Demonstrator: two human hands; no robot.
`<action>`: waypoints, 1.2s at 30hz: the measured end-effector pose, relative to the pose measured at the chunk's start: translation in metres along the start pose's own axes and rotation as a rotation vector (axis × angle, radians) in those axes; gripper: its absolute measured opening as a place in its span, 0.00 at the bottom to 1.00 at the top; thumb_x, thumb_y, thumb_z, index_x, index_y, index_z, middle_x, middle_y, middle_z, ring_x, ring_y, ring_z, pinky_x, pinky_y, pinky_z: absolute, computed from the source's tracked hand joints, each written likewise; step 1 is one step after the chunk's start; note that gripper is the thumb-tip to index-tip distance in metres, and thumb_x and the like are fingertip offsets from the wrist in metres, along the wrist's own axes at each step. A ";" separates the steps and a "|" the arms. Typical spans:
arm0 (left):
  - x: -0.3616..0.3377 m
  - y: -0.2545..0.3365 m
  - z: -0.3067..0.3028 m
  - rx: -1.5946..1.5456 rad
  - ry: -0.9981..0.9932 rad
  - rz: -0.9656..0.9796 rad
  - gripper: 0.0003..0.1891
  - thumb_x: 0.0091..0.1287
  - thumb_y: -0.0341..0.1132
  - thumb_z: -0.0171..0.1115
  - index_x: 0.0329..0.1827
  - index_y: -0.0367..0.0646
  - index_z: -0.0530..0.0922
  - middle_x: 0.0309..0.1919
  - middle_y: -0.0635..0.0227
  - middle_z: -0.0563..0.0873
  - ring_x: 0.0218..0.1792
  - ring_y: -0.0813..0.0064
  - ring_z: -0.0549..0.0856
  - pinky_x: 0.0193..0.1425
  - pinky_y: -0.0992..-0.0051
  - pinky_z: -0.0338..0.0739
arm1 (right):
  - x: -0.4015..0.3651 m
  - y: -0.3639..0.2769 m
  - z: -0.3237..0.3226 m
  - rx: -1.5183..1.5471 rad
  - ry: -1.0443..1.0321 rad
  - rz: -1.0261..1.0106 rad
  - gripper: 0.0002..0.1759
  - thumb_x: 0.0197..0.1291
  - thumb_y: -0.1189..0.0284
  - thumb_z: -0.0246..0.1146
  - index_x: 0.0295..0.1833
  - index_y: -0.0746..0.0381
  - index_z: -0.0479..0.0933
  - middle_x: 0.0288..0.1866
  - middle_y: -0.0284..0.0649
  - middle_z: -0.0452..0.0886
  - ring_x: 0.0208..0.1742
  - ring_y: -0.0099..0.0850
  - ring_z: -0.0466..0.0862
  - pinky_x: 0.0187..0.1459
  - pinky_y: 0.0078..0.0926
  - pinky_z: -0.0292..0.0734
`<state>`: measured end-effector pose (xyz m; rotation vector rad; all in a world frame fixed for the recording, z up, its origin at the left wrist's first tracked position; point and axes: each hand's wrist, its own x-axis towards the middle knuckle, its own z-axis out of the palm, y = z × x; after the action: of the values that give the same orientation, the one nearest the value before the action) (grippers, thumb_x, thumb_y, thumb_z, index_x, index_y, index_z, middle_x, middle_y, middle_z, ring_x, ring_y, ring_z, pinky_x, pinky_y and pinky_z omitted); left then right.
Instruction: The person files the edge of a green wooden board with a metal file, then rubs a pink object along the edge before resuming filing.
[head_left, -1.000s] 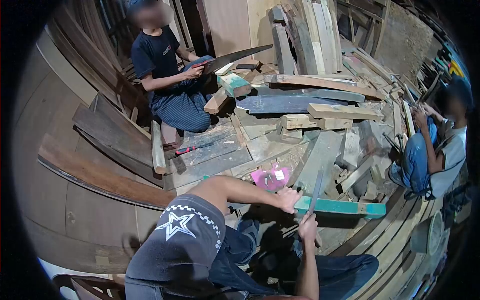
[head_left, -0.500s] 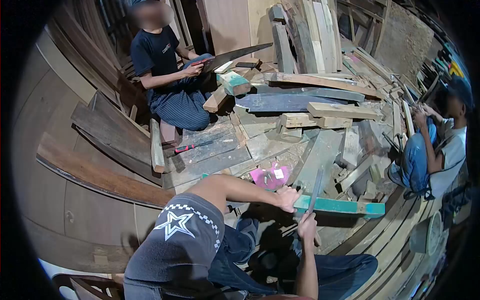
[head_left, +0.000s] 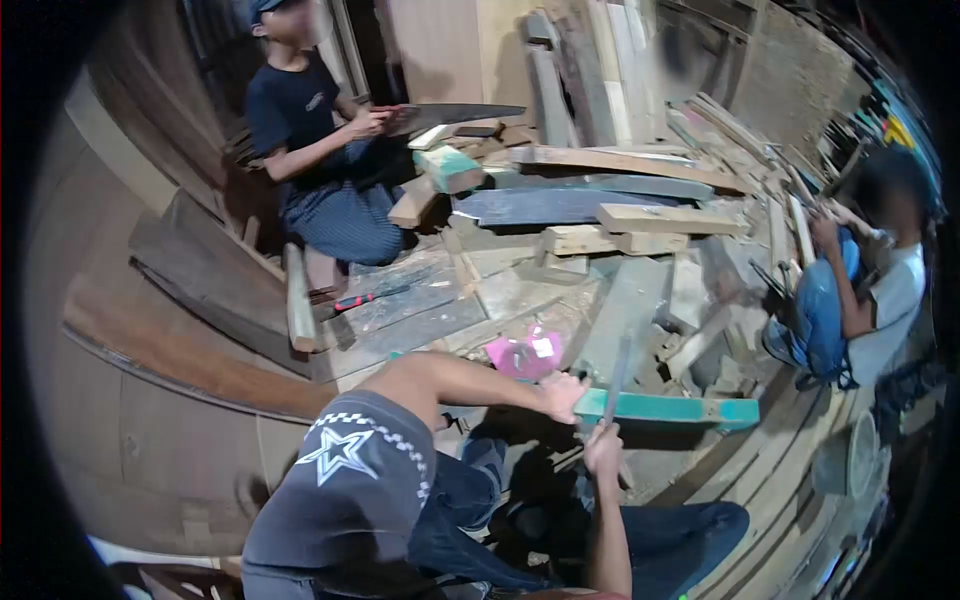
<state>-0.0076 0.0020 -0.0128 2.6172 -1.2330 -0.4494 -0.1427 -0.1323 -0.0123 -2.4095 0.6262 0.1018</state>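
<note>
My left hand (head_left: 563, 397) is clamped over the left end of a green-painted wooden beam (head_left: 670, 407), which lies across in front of me. Just to its right, my right hand (head_left: 603, 450) is closed round the grip of a handsaw. The narrow-looking saw blade (head_left: 619, 372) points away from me and crosses the beam close to my left hand. My fingers cover most of the grip. A pink sheet (head_left: 527, 354) with white scraps lies beyond my left hand.
Stacked timber (head_left: 540, 207) and offcuts fill the floor ahead. A red-handled tool (head_left: 357, 300) lies left. One person (head_left: 320, 150) sits back left with a large saw (head_left: 465, 113); another (head_left: 880, 270) crouches at right. A grey bucket (head_left: 848, 458) stands near the right edge.
The whole view has shifted slightly left. My hands, the saw and the beam keep nearly the same arrangement. The back-left person's saw blade has dropped to a more level angle.
</note>
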 end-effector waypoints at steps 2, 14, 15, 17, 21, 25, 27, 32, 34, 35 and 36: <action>0.001 -0.005 -0.002 -0.041 -0.073 0.008 0.42 0.49 0.56 0.72 0.60 0.34 0.70 0.37 0.47 0.87 0.38 0.47 0.89 0.42 0.53 0.84 | 0.008 0.025 0.018 0.023 0.063 -0.230 0.26 0.72 0.57 0.47 0.49 0.73 0.72 0.37 0.68 0.82 0.44 0.64 0.83 0.46 0.62 0.75; -0.003 0.018 -0.026 0.074 -0.126 -0.076 0.47 0.51 0.59 0.72 0.64 0.30 0.67 0.43 0.42 0.87 0.48 0.45 0.87 0.55 0.53 0.81 | -0.002 0.015 0.011 0.055 0.155 -0.111 0.23 0.73 0.57 0.50 0.41 0.71 0.69 0.27 0.65 0.81 0.29 0.64 0.84 0.31 0.60 0.80; -0.003 0.020 -0.027 0.072 -0.136 -0.082 0.46 0.51 0.59 0.72 0.64 0.31 0.67 0.43 0.42 0.87 0.48 0.45 0.87 0.56 0.53 0.81 | -0.002 0.017 0.011 0.047 0.144 -0.113 0.23 0.73 0.57 0.49 0.41 0.71 0.69 0.27 0.66 0.81 0.30 0.64 0.84 0.32 0.61 0.80; -0.004 0.020 -0.028 0.085 -0.155 -0.102 0.45 0.51 0.59 0.72 0.62 0.32 0.67 0.44 0.42 0.87 0.49 0.45 0.87 0.57 0.51 0.80 | 0.001 0.020 0.019 0.053 0.121 -0.100 0.24 0.74 0.57 0.49 0.42 0.71 0.69 0.28 0.66 0.81 0.32 0.65 0.84 0.35 0.63 0.79; -0.004 0.020 -0.025 0.102 -0.127 -0.101 0.45 0.51 0.59 0.72 0.62 0.32 0.68 0.44 0.43 0.87 0.49 0.46 0.87 0.58 0.52 0.79 | -0.003 0.013 0.010 0.106 0.096 -0.050 0.25 0.74 0.56 0.48 0.41 0.72 0.71 0.29 0.66 0.82 0.34 0.66 0.84 0.38 0.64 0.79; -0.006 0.027 -0.038 0.059 -0.186 -0.120 0.45 0.51 0.58 0.72 0.62 0.32 0.68 0.46 0.43 0.86 0.51 0.47 0.86 0.59 0.53 0.79 | -0.002 0.014 0.010 0.106 0.115 -0.051 0.26 0.74 0.56 0.48 0.41 0.72 0.71 0.28 0.67 0.82 0.34 0.66 0.84 0.37 0.64 0.79; -0.004 0.024 -0.032 0.076 -0.161 -0.120 0.45 0.51 0.58 0.72 0.63 0.32 0.68 0.45 0.43 0.87 0.50 0.47 0.87 0.59 0.53 0.79 | -0.003 0.013 0.008 0.093 0.102 -0.063 0.25 0.74 0.57 0.48 0.41 0.73 0.71 0.28 0.67 0.81 0.34 0.66 0.84 0.37 0.64 0.79; -0.004 0.022 -0.028 0.096 -0.147 -0.110 0.45 0.52 0.58 0.72 0.64 0.31 0.68 0.45 0.44 0.87 0.50 0.47 0.87 0.58 0.53 0.80 | 0.000 0.016 0.012 0.107 0.108 -0.078 0.25 0.74 0.57 0.48 0.41 0.73 0.70 0.28 0.67 0.81 0.34 0.66 0.84 0.37 0.64 0.79; -0.004 0.023 -0.030 0.096 -0.157 -0.115 0.46 0.52 0.59 0.72 0.64 0.31 0.67 0.45 0.44 0.87 0.50 0.47 0.87 0.58 0.53 0.80 | -0.002 0.014 0.009 0.108 0.103 -0.070 0.25 0.74 0.57 0.48 0.41 0.73 0.70 0.28 0.67 0.81 0.35 0.66 0.84 0.38 0.64 0.79; -0.003 0.023 -0.030 0.093 -0.165 -0.114 0.46 0.52 0.59 0.72 0.64 0.31 0.67 0.45 0.44 0.87 0.50 0.47 0.87 0.58 0.53 0.80 | -0.003 0.013 0.008 0.106 0.094 -0.054 0.25 0.74 0.57 0.48 0.42 0.73 0.70 0.28 0.67 0.81 0.35 0.66 0.84 0.39 0.64 0.79; -0.002 0.022 -0.030 0.091 -0.173 -0.113 0.46 0.52 0.59 0.72 0.64 0.31 0.67 0.45 0.44 0.87 0.50 0.46 0.87 0.58 0.53 0.80 | -0.004 0.011 0.006 0.105 0.086 -0.039 0.25 0.74 0.57 0.48 0.42 0.73 0.70 0.28 0.67 0.81 0.36 0.66 0.84 0.39 0.64 0.79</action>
<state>-0.0141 -0.0086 0.0226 2.7856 -1.1844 -0.6671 -0.1505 -0.1347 -0.0218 -2.3331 0.6073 -0.0498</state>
